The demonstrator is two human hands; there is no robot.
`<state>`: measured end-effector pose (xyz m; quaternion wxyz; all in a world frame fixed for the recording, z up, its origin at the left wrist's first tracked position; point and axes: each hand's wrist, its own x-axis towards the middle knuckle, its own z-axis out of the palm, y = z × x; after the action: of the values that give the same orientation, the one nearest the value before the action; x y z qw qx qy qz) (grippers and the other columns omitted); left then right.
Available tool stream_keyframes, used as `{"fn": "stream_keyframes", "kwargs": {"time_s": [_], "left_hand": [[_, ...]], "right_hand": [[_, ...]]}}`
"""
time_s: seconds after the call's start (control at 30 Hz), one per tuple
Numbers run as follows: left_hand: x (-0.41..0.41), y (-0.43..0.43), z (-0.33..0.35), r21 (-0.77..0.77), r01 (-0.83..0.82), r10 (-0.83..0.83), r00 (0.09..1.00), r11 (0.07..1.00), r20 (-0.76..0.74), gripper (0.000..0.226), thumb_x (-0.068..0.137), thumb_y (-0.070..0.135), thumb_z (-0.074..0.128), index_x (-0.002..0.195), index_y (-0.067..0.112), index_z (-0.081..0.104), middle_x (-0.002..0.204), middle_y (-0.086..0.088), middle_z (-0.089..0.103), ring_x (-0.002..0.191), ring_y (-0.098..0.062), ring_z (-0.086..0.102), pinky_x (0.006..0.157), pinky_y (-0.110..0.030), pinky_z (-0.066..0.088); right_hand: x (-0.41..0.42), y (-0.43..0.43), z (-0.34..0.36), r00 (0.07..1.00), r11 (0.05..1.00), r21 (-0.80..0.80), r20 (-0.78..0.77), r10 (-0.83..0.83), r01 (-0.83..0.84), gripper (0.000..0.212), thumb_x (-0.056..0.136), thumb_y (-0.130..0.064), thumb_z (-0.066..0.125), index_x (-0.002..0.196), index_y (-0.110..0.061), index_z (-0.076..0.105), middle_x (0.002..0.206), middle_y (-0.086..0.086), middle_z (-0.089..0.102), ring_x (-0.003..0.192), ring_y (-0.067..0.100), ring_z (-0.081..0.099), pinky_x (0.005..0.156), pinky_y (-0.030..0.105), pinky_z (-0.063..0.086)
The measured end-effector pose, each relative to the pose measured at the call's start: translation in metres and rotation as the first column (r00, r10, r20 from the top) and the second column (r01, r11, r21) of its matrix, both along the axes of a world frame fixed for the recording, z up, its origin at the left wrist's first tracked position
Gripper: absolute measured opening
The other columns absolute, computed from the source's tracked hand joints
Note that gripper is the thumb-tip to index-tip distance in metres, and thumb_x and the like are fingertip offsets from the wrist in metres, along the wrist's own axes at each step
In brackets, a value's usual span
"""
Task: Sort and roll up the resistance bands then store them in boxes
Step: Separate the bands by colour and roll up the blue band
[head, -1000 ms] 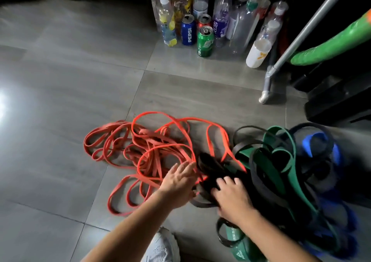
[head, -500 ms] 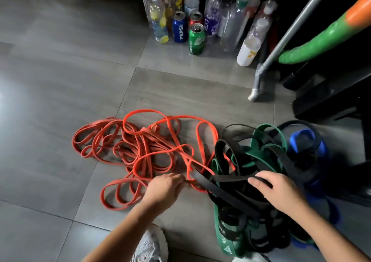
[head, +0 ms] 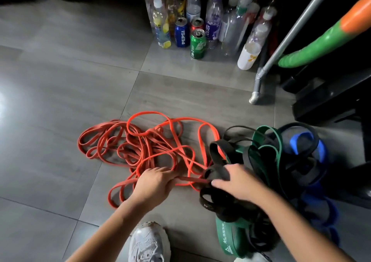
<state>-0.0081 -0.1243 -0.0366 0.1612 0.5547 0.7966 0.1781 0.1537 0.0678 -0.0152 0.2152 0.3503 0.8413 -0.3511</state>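
A tangle of thin red resistance bands point(head: 140, 145) sprawls over the grey tiled floor. To its right lies a heap of wider bands: black bands point(head: 218, 173), green bands point(head: 269, 141) and blue bands point(head: 305, 143), all knotted together. My left hand point(head: 154, 181) grips a red strand at the near edge of the red tangle. My right hand point(head: 239, 181) holds a black band at the left side of the dark heap. A short stretch of red band runs taut between the two hands. No box is in view.
Several plastic bottles and drink cans point(head: 197, 43) stand at the back. A grey metal pole point(head: 281, 47) leans at right beside a green and orange padded tube point(head: 321, 41). Dark equipment point(head: 329, 101) fills the right side. My white shoe point(head: 148, 243) is below the hands.
My right hand has moved left from the middle of the dark heap to its left edge, close to my left hand. The black band it held stretched out now sits bunched there.
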Motion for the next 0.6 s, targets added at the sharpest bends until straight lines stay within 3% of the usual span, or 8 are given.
{"fn": "stream_keyframes", "kwargs": {"time_s": [0.03,0.1,0.17,0.23,0.37,0.47,0.6], "left_hand": [[0.001,-0.006,0.000,-0.024,0.004,-0.004,1.000,1.000,-0.007,0.010,0.082,0.022,0.068,0.092,0.020,0.070,0.076,-0.001,0.070,0.070,-0.029,0.066,0.055,-0.028,0.049],[0.012,-0.007,0.004,-0.110,-0.023,0.027,0.999,0.994,0.027,0.015,0.088,0.030,0.060,0.099,0.024,0.069,0.085,-0.001,0.071,0.081,-0.029,0.065,0.061,-0.030,0.046],[0.024,0.000,0.013,-0.199,-0.067,0.075,0.997,0.978,0.032,0.025,0.093,0.039,0.049,0.106,0.026,0.067,0.096,0.001,0.070,0.091,-0.027,0.063,0.068,-0.032,0.043],[0.031,0.008,0.027,-0.208,-0.066,0.067,0.998,0.976,0.001,0.026,0.094,0.042,0.045,0.105,0.028,0.064,0.097,0.000,0.069,0.093,-0.028,0.062,0.068,-0.033,0.042],[0.031,-0.001,0.067,-0.201,-0.062,0.052,0.997,0.978,-0.057,0.027,0.094,0.046,0.041,0.100,0.027,0.060,0.098,-0.001,0.068,0.094,-0.029,0.062,0.071,-0.035,0.044],[0.029,-0.015,0.097,-0.159,-0.097,0.080,0.991,0.983,-0.108,0.028,0.093,0.047,0.041,0.103,0.028,0.059,0.099,-0.001,0.068,0.093,-0.029,0.062,0.071,-0.035,0.045],[0.026,-0.011,0.142,-0.105,-0.120,0.094,0.969,0.987,-0.228,0.029,0.094,0.045,0.041,0.106,0.028,0.061,0.102,0.002,0.069,0.094,-0.027,0.064,0.070,-0.033,0.046]], "right_hand": [[0.005,0.010,0.012,0.990,0.986,-0.146,-0.104,-0.094,0.078,0.027,0.077,-0.042,0.072,0.082,-0.017,0.063,0.087,0.000,0.072,0.087,0.022,0.067,0.078,0.034,0.051],[0.014,0.016,0.041,0.939,0.959,-0.255,-0.284,-0.195,0.122,0.011,0.076,-0.027,0.077,0.076,-0.020,0.069,0.075,-0.007,0.072,0.073,0.010,0.067,0.073,0.029,0.053],[0.024,0.013,0.071,0.875,0.930,-0.312,-0.372,-0.309,0.196,0.022,0.079,-0.017,0.075,0.061,-0.027,0.066,0.055,-0.013,0.063,0.050,-0.002,0.055,0.053,0.014,0.044],[0.036,0.015,0.099,0.800,0.900,-0.320,-0.433,-0.416,0.294,0.030,0.082,-0.014,0.072,0.055,-0.026,0.063,0.044,-0.009,0.053,0.042,0.001,0.047,0.046,0.011,0.037],[0.060,0.032,0.165,0.601,0.812,-0.285,-0.557,-0.573,0.510,0.025,0.081,-0.020,0.072,0.058,-0.018,0.062,0.051,-0.007,0.057,0.057,0.012,0.053,0.058,0.024,0.040],[0.080,0.036,0.213,0.581,0.825,-0.183,-0.629,-0.517,0.535,0.022,0.080,-0.022,0.073,0.059,-0.021,0.065,0.054,-0.009,0.060,0.056,0.004,0.054,0.058,0.021,0.040],[0.111,0.032,0.265,0.587,0.820,-0.027,-0.685,-0.432,0.572,0.015,0.079,-0.024,0.075,0.071,-0.012,0.068,0.067,0.006,0.064,0.065,0.016,0.055,0.065,0.032,0.042]]}}
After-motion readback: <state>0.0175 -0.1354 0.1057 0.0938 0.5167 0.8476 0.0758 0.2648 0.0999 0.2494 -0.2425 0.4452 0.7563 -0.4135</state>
